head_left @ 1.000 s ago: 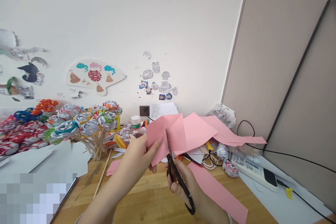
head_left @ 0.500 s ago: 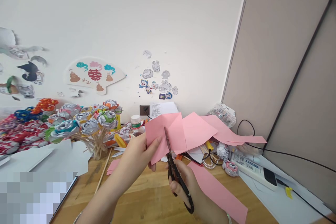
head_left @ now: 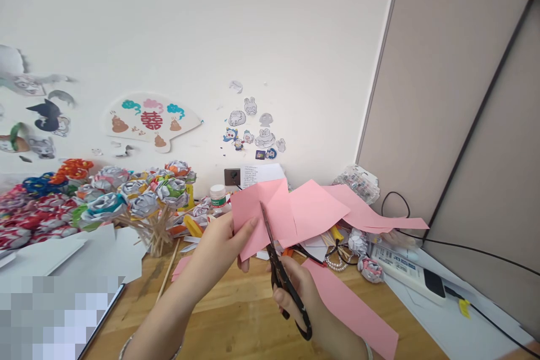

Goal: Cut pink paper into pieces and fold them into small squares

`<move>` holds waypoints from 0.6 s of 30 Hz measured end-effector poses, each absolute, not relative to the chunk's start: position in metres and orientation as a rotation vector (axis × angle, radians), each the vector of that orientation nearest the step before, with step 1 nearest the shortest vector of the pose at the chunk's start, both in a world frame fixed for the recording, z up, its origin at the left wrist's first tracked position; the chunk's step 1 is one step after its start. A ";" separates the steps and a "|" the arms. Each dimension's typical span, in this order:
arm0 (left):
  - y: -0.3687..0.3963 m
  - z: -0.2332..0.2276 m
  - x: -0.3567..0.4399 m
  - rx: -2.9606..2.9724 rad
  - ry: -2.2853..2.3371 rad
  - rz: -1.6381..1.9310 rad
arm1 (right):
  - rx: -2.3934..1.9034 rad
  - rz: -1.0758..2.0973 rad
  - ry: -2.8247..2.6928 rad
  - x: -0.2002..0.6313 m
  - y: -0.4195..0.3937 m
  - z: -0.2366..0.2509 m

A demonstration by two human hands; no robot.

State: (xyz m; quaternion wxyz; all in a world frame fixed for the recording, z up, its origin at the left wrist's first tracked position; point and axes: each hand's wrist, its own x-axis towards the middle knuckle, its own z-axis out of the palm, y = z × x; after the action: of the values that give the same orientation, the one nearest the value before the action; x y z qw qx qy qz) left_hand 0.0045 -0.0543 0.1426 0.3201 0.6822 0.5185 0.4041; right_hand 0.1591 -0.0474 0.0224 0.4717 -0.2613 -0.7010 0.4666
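Observation:
My left hand [head_left: 240, 239] pinches a folded piece of pink paper [head_left: 274, 205] by its lower left side, thumb on top. In my right hand [head_left: 297, 284] is a pair of black-handled scissors [head_left: 278, 270], the fingers in its loops. The blades point up and away, lying over the pink paper close to a crease right of my left thumb. How far the blades have cut is hard to make out. More pink paper [head_left: 318, 208] lies just right of the held piece, and a long pink strip [head_left: 354, 312] rests on the table beneath my right wrist.
Paper flowers on sticks [head_left: 156, 202] crowd the back left, beside white sheets [head_left: 76, 253]. A white-capped jar [head_left: 218, 196] stands behind my left hand. On the right lie a white power strip [head_left: 407, 273], a crumpled paper flower [head_left: 371, 269] and black cables [head_left: 476, 253].
The held pink paper and my left hand have shifted slightly left and down. The scissors remain over the paper, almost in the same place.

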 end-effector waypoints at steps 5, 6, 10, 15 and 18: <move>-0.051 0.139 0.002 1.798 1.352 1.065 | -0.593 1.194 -1.705 0.160 -0.051 0.028; -0.050 0.138 0.001 1.794 1.349 1.066 | -0.584 1.208 -1.707 0.161 -0.052 0.029; -0.049 0.138 -0.001 1.768 1.319 1.082 | -0.598 1.229 -1.681 0.161 -0.052 0.030; -0.048 0.138 -0.002 1.744 1.301 1.068 | -0.603 1.211 -1.678 0.160 -0.050 0.025; -0.047 0.136 -0.002 1.730 1.294 1.041 | -0.629 1.217 -1.688 0.161 -0.052 0.030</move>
State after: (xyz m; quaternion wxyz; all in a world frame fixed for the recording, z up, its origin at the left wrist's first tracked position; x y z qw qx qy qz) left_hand -0.0020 -0.0467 0.1361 0.3632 0.6723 0.5026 0.4044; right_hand 0.1612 -0.0517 0.0299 0.4652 -0.2560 -0.6874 0.4955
